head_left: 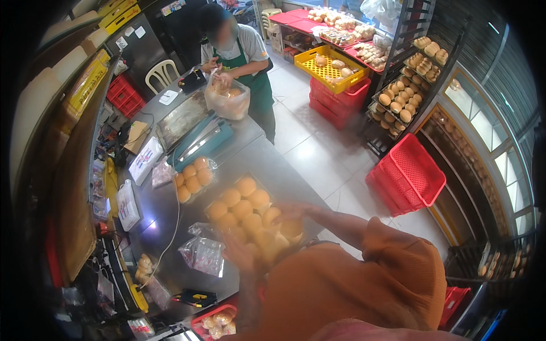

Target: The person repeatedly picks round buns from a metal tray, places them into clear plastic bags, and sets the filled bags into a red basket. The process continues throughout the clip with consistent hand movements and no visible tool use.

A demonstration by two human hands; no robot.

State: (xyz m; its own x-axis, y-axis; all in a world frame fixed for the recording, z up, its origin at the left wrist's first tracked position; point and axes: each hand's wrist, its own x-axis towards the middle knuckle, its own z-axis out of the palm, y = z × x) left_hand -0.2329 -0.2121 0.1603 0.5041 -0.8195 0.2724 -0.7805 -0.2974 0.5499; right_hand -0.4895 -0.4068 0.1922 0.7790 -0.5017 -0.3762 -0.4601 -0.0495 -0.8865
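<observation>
Rows of round golden buns [243, 209] lie on a sheet or tray on the steel table in front of me. My left hand [240, 254] is at the near left side of the buns, its fingers apart, beside a clear plastic bag [203, 254]. Over the right side of the batch reaches my right hand [291, 212], fingers stretched toward a bun [272, 216] and close to it or touching. Haze blurs both hands and the nearest buns, so exact contact is unclear.
Bagged buns [194, 178] and a teal tray [203, 142] with tongs lie farther along the table [296, 182]. Across it, a person in a green apron [259, 85] handles a filled plastic bag [228, 103]. Red crates [406, 175] and a bread rack [405, 94] stand right.
</observation>
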